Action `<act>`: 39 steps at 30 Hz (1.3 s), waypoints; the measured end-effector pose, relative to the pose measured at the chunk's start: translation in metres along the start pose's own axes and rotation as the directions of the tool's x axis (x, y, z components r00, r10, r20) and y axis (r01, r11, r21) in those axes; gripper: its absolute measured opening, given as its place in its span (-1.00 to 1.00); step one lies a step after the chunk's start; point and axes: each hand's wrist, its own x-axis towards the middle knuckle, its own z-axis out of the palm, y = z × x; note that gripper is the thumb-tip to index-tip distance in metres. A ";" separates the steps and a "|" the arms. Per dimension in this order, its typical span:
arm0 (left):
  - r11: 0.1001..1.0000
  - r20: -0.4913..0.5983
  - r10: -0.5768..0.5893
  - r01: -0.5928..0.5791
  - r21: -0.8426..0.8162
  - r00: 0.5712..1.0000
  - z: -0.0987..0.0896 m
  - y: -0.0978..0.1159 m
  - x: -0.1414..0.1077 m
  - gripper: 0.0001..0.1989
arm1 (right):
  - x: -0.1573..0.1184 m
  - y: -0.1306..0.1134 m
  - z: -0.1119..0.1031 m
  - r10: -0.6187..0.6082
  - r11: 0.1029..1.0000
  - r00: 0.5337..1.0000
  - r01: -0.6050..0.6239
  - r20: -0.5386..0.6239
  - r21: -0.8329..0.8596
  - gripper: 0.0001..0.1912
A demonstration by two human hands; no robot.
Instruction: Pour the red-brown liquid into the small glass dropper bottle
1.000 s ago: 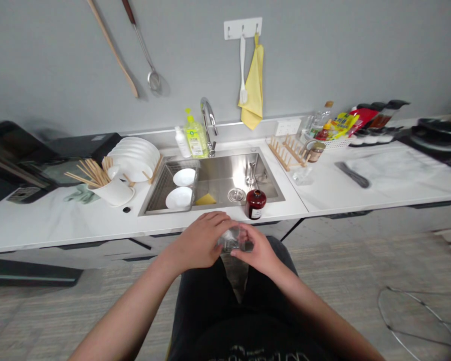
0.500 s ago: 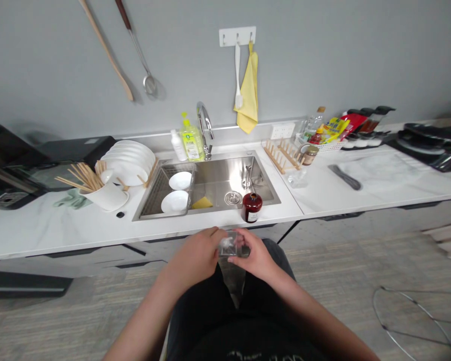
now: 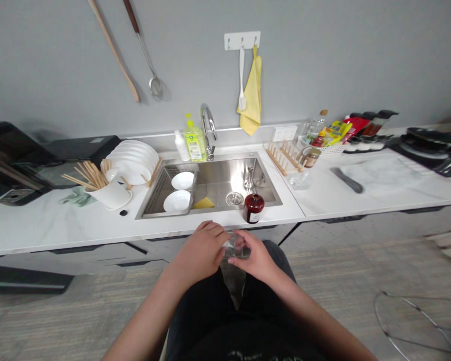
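Low in the head view, a small clear glass vessel [image 3: 233, 245] sits between my hands, just in front of the counter's edge and above my lap. My left hand [image 3: 202, 249] curls over its left side, hiding part of it. My right hand [image 3: 254, 255] pinches its right side with the fingertips. Glare and my fingers keep its exact shape from showing. Closest to my hands on the counter, a dark red labelled bottle [image 3: 253, 208] stands at the sink's front right corner.
A steel sink [image 3: 233, 188] with a wire rack holding white plates lies ahead. Beyond it are a tap, dish soap, a wooden rack, and a small glass [image 3: 298, 180]. A white mug of chopsticks [image 3: 110, 195] and stacked plates stand left.
The whole view has shifted slightly as my head moved. My hands stay together around the glass vessel, and their fingers have shifted a little on it.
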 end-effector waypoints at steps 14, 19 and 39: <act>0.995 -0.144 -0.092 0.087 -0.042 0.985 0.010 -0.003 0.000 -0.57 | 0.001 -0.001 -0.003 -0.001 1.000 1.000 0.001 -0.004 -0.015 -0.15; 0.911 -0.042 -0.411 0.409 -0.044 0.911 0.018 0.000 0.003 -0.70 | 0.000 -0.003 -0.003 0.025 0.999 0.998 -0.028 -0.055 -0.042 -0.13; 0.902 -0.154 -0.278 0.203 -0.382 0.948 0.033 -0.018 -0.014 -0.68 | 0.008 0.005 0.006 0.108 0.956 0.988 -0.133 0.108 0.262 -0.23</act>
